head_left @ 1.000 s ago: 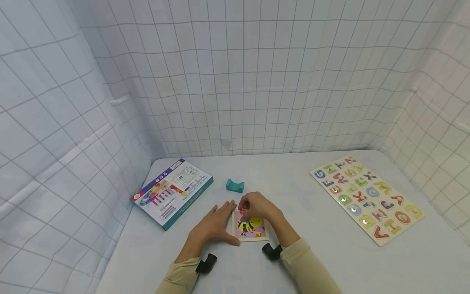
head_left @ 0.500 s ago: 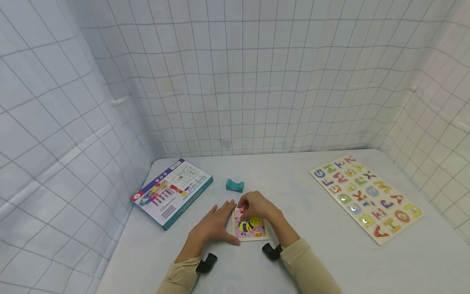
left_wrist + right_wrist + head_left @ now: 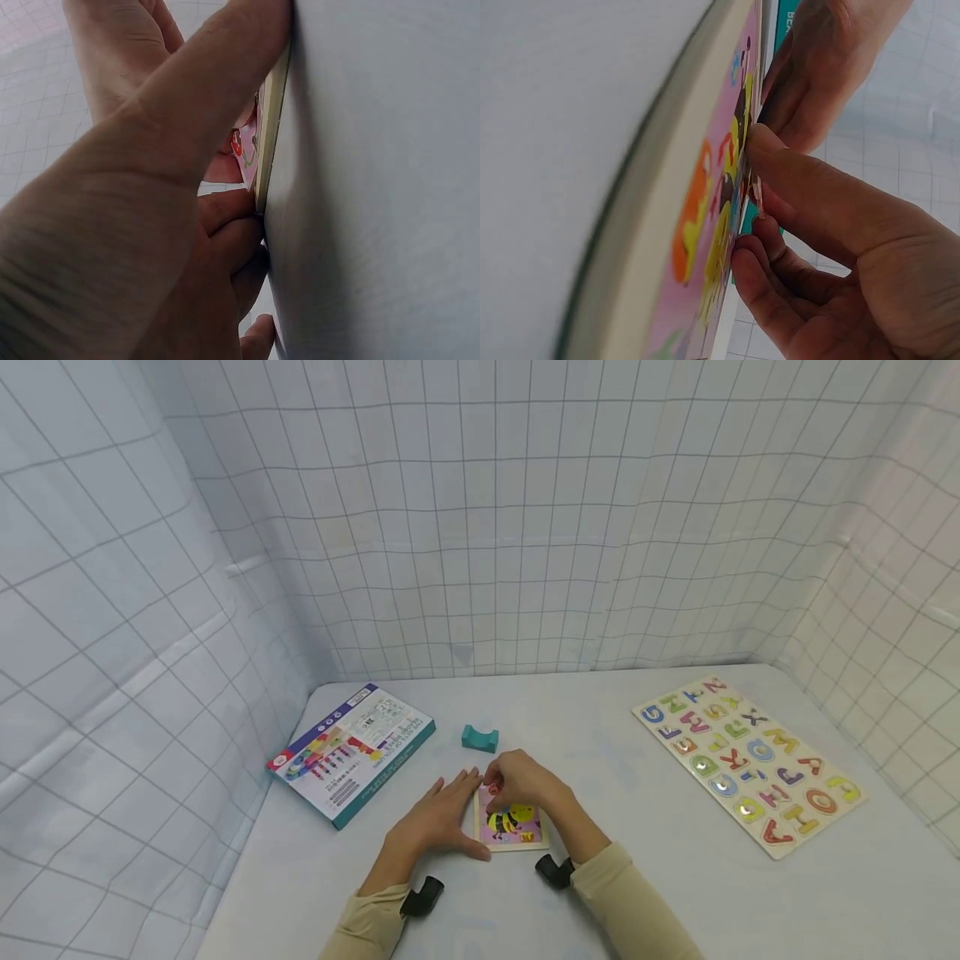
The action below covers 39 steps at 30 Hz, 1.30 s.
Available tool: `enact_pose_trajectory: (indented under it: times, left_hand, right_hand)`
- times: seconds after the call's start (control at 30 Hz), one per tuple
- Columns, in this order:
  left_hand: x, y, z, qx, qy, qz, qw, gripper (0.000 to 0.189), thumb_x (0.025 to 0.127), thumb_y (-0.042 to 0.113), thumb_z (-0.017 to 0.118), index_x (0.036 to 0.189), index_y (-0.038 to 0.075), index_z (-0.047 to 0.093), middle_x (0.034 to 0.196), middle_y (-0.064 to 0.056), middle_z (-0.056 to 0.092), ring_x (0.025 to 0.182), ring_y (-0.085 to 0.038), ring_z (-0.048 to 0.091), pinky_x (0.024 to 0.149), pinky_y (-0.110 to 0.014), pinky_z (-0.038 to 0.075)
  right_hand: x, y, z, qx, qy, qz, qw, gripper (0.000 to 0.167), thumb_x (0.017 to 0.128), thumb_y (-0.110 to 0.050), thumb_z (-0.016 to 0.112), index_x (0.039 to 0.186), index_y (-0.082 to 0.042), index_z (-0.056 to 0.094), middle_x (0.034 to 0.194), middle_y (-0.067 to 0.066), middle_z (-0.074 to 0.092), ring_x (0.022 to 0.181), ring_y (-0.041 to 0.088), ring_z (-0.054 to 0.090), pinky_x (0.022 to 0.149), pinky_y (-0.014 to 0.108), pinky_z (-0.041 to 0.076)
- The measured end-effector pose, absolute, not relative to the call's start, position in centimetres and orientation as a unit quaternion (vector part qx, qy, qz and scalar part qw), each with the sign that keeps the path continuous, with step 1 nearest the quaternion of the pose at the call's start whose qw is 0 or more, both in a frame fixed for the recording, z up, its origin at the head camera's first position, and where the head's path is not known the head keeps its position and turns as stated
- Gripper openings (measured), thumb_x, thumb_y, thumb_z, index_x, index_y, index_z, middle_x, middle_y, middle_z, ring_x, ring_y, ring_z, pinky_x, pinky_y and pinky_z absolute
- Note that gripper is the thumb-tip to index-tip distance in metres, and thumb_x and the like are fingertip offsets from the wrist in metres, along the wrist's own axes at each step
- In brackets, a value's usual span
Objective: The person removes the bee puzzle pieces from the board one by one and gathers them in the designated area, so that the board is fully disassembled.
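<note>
A small square jigsaw puzzle [image 3: 514, 827] with a yellow bee on pink lies in a pale wooden frame on the table. My left hand [image 3: 437, 821] rests along its left side, fingers spread, thumb by the near left corner. Over the far left corner my right hand [image 3: 523, 779] pinches a thin puzzle piece [image 3: 760, 199] between thumb and fingers. In the left wrist view this pink puzzle piece [image 3: 245, 154], with a red print, stands tilted against the frame's edge. The right fingers hide much of that corner, so how it sits there I cannot tell.
A teal curved block [image 3: 480, 739] lies beyond the puzzle. To the left is a flat printed box [image 3: 352, 752] with teal sides. An alphabet board [image 3: 750, 766] with coloured letters lies on the right. Grid-patterned cloth [image 3: 510, 527] walls the table at the back and sides.
My right hand has shifted very slightly left over the far left corner, and the piece under its fingers has changed its tilt a little. The left hand stays in place.
</note>
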<state>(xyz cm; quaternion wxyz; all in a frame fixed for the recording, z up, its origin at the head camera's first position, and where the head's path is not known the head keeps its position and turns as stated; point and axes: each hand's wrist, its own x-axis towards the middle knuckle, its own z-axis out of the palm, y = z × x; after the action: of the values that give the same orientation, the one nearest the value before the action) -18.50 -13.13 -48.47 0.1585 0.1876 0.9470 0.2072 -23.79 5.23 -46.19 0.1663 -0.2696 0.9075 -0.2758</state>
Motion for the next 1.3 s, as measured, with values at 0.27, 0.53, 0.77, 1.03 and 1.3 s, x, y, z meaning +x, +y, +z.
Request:
enact_pose_trajectory:
  times: [0.27,0.53,0.77,1.03,1.3]
  left_hand:
    - [-18.5,-13.1,-48.4,0.189,0.946,0.210,0.160,0.116,0.064,0.057,0.084,0.154,0.011,0.027,0.162,-0.008,0.025,0.152,-0.028,0.018,0.124,-0.054,0.013]
    - [-18.5,-13.1,-48.4,0.188,0.946,0.210,0.159,0.116,0.064,0.057,0.084,0.154,0.012,0.027,0.162,-0.008,0.025,0.152,-0.027,0.017,0.124,-0.054,0.012]
    - [-18.6,-13.1,-48.5,0.189,0.946,0.210,0.158,0.117,0.064,0.058,0.084,0.154,0.011,0.026,0.162,-0.008,0.024,0.152,-0.027,0.017,0.124,-0.054,0.012]
    - [-18.6,-13.1,-48.6,0.187,0.947,0.205,0.160,0.117,0.064,0.058,0.083,0.155,0.013,0.026,0.163,-0.006,0.024,0.152,-0.026,0.017,0.124,-0.053,0.012]
    - [-18.5,-13.2,-48.4,0.186,0.946,0.208,0.167,0.116,0.064,0.057,0.084,0.155,0.014,0.026,0.163,-0.005,0.023,0.153,-0.026,0.016,0.124,-0.054,0.011]
  right_hand:
    - [-24.1,5.4,-46.5,-0.275,0.910,-0.258,0.175,0.029,0.076,-0.017,0.084,0.102,-0.009,0.074,0.082,-0.004,0.068,0.074,0.009,0.056,0.071,0.019,0.053]
    - [-24.4,5.6,-46.5,-0.279,0.907,-0.264,0.171,0.026,0.077,-0.017,0.082,0.101,-0.009,0.075,0.082,-0.003,0.069,0.073,0.009,0.057,0.070,0.019,0.054]
    - [-24.5,6.0,-46.4,-0.289,0.901,-0.279,0.163,0.025,0.077,-0.016,0.082,0.100,-0.008,0.075,0.082,-0.003,0.069,0.072,0.008,0.056,0.067,0.018,0.052]
    - [-24.4,6.2,-46.4,-0.285,0.899,-0.290,0.164,0.026,0.078,-0.016,0.082,0.102,-0.008,0.075,0.085,-0.003,0.070,0.074,0.008,0.057,0.069,0.018,0.053]
    - [-24.2,6.8,-46.0,-0.280,0.898,-0.299,0.157,0.025,0.078,-0.014,0.082,0.100,-0.007,0.075,0.087,-0.001,0.070,0.075,0.010,0.057,0.070,0.021,0.053]
